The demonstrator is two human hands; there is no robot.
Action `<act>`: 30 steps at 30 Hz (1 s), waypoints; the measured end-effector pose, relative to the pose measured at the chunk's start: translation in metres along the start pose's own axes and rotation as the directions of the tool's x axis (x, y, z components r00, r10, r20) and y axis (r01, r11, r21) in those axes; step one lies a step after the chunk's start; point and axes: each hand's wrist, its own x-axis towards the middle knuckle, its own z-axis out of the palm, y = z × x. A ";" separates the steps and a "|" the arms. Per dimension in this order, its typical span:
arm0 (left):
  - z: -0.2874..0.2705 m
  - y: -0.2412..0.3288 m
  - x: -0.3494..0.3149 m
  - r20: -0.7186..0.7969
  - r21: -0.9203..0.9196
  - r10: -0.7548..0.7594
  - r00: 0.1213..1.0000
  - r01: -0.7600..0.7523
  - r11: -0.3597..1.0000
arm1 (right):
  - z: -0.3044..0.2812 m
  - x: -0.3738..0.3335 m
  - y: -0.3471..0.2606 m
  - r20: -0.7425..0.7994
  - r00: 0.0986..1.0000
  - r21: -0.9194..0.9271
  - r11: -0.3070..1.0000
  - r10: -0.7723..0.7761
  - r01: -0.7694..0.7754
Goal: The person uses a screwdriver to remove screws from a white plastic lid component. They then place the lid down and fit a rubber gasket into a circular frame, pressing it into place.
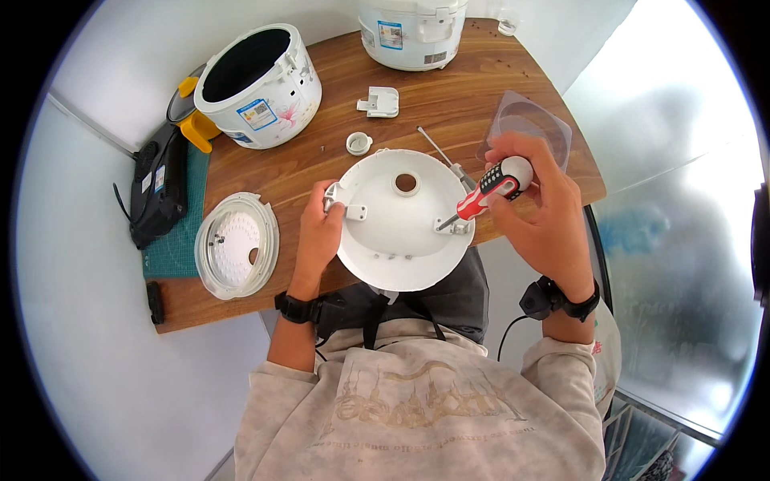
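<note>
A round white rice cooker lid shell (pixel 393 216) is tilted over the table's front edge, its hollow inside up. My left hand (pixel 322 228) grips its left rim beside a white hinge bracket (pixel 354 212). In my right hand (pixel 541 204) is a red, black and white screwdriver (pixel 491 191). Its shaft slants down to a bracket (pixel 451 227) at the shell's right side; whether the tip sits in a screw I cannot tell. Several small screws (pixel 393 256) lie in the bottom of the shell. A round hole shows near the shell's far edge.
Left of the shell lies a round inner lid (pixel 237 244). A small white cap (pixel 358 143), a white plastic piece (pixel 378 102) and another screwdriver (pixel 441 152) lie beyond. Two rice cooker bodies (pixel 258 86) (pixel 413 34) stand at the back. A clear plastic tray (pixel 529 120) is at right, a black case (pixel 160 192) at left.
</note>
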 end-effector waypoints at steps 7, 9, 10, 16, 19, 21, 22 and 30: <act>0.000 0.002 0.000 0.000 0.007 -0.023 1.000 0.023 1.000 | -0.006 0.000 0.004 -0.031 0.999 0.101 0.994 -0.035 0.038; -0.001 -0.002 0.001 -0.017 0.024 0.012 1.000 -0.011 1.000 | -0.005 -0.001 0.002 -0.031 0.999 0.134 0.991 -0.010 0.014; -0.002 -0.003 0.001 -0.025 0.032 0.029 0.999 -0.029 0.999 | -0.004 -0.002 0.002 -0.030 1.000 0.150 0.989 0.002 0.002; -0.014 -0.008 0.007 -0.092 -0.049 -0.032 0.995 0.028 0.998 | -0.003 -0.004 0.009 -0.023 0.996 0.322 0.943 0.090 -0.078; -0.019 -0.009 0.008 -0.094 -0.068 -0.045 0.995 0.038 0.997 | 0.000 -0.003 0.015 -0.063 0.995 0.384 0.922 0.074 -0.044; -0.024 -0.019 0.009 -0.116 -0.029 0.017 0.993 -0.020 0.999 | 0.002 0.000 0.014 -0.062 0.995 0.409 0.911 0.073 -0.041; -0.027 -0.023 0.009 -0.126 -0.009 0.047 0.991 -0.049 0.999 | 0.004 0.001 0.014 -0.062 0.995 0.423 0.905 0.072 -0.039; -0.041 0.036 -0.017 -0.185 0.371 0.190 0.964 -0.111 0.922 | 0.013 0.005 0.021 -0.102 0.992 0.490 0.872 0.068 -0.009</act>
